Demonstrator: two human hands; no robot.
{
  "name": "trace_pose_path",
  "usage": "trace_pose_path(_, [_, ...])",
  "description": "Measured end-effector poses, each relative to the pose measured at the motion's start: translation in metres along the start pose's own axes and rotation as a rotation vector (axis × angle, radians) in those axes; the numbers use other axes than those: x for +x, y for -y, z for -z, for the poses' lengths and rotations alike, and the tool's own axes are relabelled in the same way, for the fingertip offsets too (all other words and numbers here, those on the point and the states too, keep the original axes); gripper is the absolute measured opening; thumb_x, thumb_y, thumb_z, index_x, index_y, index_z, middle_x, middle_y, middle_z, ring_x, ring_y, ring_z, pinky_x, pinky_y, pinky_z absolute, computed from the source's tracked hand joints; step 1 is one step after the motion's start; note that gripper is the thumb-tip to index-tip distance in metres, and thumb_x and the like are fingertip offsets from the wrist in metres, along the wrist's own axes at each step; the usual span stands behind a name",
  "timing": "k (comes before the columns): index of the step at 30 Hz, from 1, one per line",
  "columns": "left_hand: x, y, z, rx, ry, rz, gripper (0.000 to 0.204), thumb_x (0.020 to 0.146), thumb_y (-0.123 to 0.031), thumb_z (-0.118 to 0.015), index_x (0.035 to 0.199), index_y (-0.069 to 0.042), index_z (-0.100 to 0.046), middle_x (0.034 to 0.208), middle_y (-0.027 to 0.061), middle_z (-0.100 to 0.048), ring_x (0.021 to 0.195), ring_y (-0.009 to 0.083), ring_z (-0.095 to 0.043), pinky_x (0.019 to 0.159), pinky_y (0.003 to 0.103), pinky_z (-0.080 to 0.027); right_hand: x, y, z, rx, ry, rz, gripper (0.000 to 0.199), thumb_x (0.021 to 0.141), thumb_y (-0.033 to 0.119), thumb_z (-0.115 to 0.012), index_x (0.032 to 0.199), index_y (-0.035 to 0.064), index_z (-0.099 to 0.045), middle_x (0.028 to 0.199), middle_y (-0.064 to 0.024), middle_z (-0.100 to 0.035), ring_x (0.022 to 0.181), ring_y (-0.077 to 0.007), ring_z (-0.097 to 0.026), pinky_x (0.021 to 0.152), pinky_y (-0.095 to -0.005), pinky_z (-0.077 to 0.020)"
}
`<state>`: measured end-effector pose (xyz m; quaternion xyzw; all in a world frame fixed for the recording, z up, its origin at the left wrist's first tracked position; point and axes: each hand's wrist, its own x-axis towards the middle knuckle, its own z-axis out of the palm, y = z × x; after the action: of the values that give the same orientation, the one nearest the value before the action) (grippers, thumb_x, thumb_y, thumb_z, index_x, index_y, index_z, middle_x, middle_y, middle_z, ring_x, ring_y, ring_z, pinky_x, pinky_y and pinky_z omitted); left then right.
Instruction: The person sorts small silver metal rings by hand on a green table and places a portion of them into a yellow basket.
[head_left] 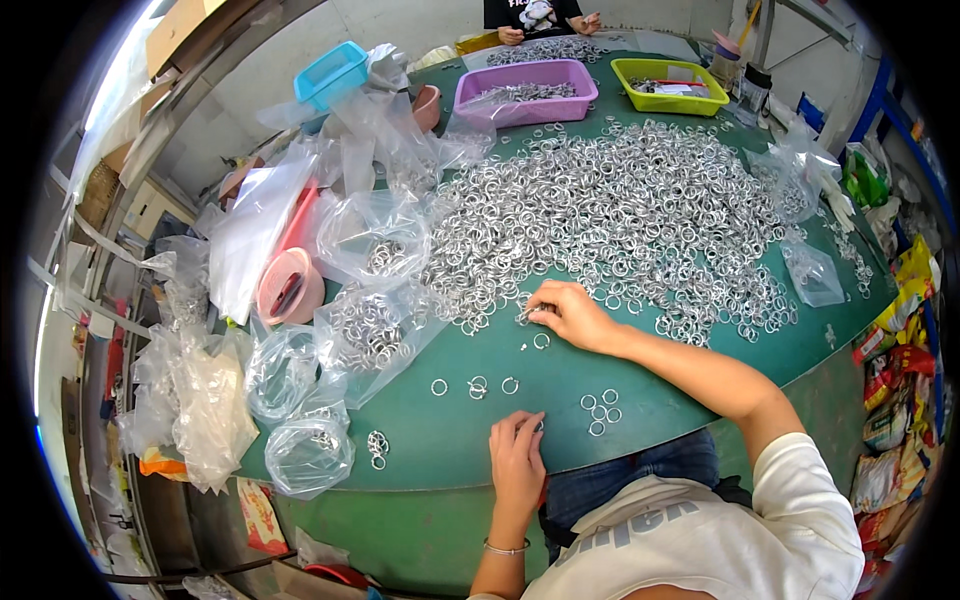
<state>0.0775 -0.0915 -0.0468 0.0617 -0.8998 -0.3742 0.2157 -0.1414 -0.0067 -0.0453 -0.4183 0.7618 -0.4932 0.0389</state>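
Note:
A broad heap of silver metal rings (600,210) covers the middle of the green table. At its near edge my right hand (570,314) is closed, with a few silver rings showing under its curled fingers. Nearer the table's front edge, my left hand (517,455) is closed too, and a bit of a metal ring peeks out at its fingertips. Between and beside the hands lie a single ring (541,341), a small row of rings (478,387) and a loose group of several rings (601,412). A linked cluster of rings (377,449) rests farther left.
Clear plastic bags, one holding rings (370,325), crowd the left side near a pink cup (290,287). A purple basket (525,90), a yellow-green basket (670,87) and a blue basket (331,76) stand at the back. Across the table another person's hands (511,36) show.

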Motion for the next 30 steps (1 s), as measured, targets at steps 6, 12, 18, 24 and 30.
trace_pose_path(6, [0.002,-0.004,0.0,0.01,-0.019,-0.005,0.025,0.074,0.009,-0.059,0.097,-0.001,-0.061,0.096,0.0113,-0.056,0.087,0.0281,-0.052,0.076,0.035,-0.043,0.015,0.003,0.007,0.637,-0.046,-0.452,0.015,0.087,0.01,-0.059,0.097,-0.0007,-0.061,0.078,-0.0029,-0.06,0.062,-0.0071,-0.053,0.055,-0.0223,-0.0452])
trace_pose_path(12, [-0.003,0.002,0.001,0.009,-0.025,0.018,0.026,0.074,0.007,-0.059,0.099,-0.002,-0.061,0.098,0.0104,-0.056,0.088,0.0279,-0.052,0.077,0.036,-0.042,0.023,-0.006,0.049,0.236,-0.145,-0.41,0.04,0.085,0.012,-0.058,0.122,0.0022,-0.049,0.096,-0.0127,-0.063,0.082,-0.0172,-0.061,0.073,-0.0304,-0.0501])
trace_pose_path(18, [-0.003,0.002,-0.001,0.017,-0.008,0.004,0.026,0.075,0.005,-0.06,0.099,-0.003,-0.061,0.1,0.0098,-0.055,0.09,0.0275,-0.052,0.077,0.037,-0.041,0.022,-0.003,0.027,-0.187,-0.055,0.06,0.04,0.08,0.018,-0.064,0.117,0.0053,-0.054,0.12,-0.0138,-0.051,0.112,-0.0301,-0.046,0.096,-0.0391,-0.037])
trace_pose_path(24, [-0.002,0.003,0.0,0.053,0.023,-0.005,0.028,0.074,0.005,-0.06,0.101,-0.003,-0.06,0.101,0.0097,-0.055,0.092,0.0274,-0.052,0.077,0.036,-0.04,-0.001,0.002,-0.005,-0.509,0.296,0.232,0.04,0.077,0.025,-0.068,0.113,0.009,-0.059,0.136,-0.016,-0.037,0.128,-0.0339,-0.032,0.103,-0.047,-0.0276])
trace_pose_path(30, [-0.007,0.004,0.002,0.007,0.005,0.037,0.03,0.074,0.006,-0.059,0.102,-0.003,-0.059,0.101,0.0099,-0.055,0.093,0.0275,-0.052,0.077,0.037,-0.04,-0.011,0.014,0.028,-0.373,0.094,0.113,0.021,0.074,0.009,-0.066,0.094,0.0042,-0.062,0.102,-0.0097,-0.056,0.098,-0.0291,-0.051,0.087,-0.039,-0.0407])
